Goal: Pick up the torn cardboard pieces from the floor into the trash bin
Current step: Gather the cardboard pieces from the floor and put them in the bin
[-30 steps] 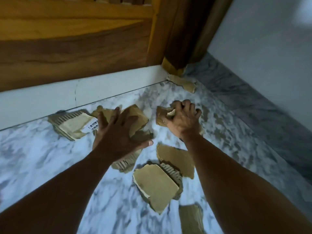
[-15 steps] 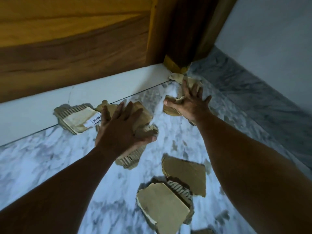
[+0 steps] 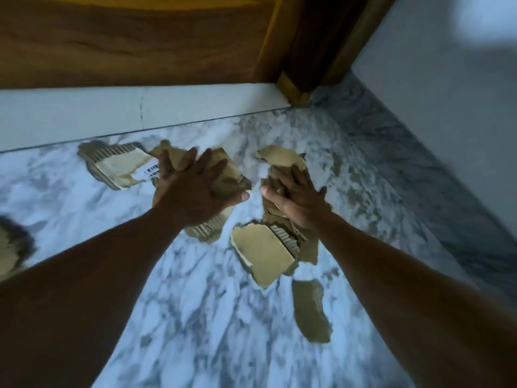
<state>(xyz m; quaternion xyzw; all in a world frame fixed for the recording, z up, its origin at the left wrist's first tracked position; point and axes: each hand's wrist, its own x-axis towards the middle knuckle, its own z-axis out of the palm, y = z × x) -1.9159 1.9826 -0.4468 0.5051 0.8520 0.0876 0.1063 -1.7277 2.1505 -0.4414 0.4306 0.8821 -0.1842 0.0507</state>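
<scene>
Torn brown cardboard pieces lie scattered on the marble floor (image 3: 195, 317). My left hand (image 3: 193, 191) lies spread over a stack of pieces (image 3: 226, 169), with the thumb hooked round its right edge. My right hand (image 3: 300, 197) grips a bunch of pieces (image 3: 279, 159) just right of it, thumb to the left. Loose on the floor are a piece with a white barcode label (image 3: 120, 166), a pale piece with bare corrugation (image 3: 263, 256) below my right hand, and a darker one (image 3: 310, 315) nearer me. No trash bin is in view.
A white threshold (image 3: 84, 116) and a wooden door (image 3: 126, 43) close off the far side. The door frame post (image 3: 296, 91) meets a grey marble skirting (image 3: 419, 169) and white wall on the right. Another cardboard piece (image 3: 8, 253) shows at the left edge.
My right hand has come back from the corner by the door post, bringing the piece that lay there. My left hand has stayed on its stack.
</scene>
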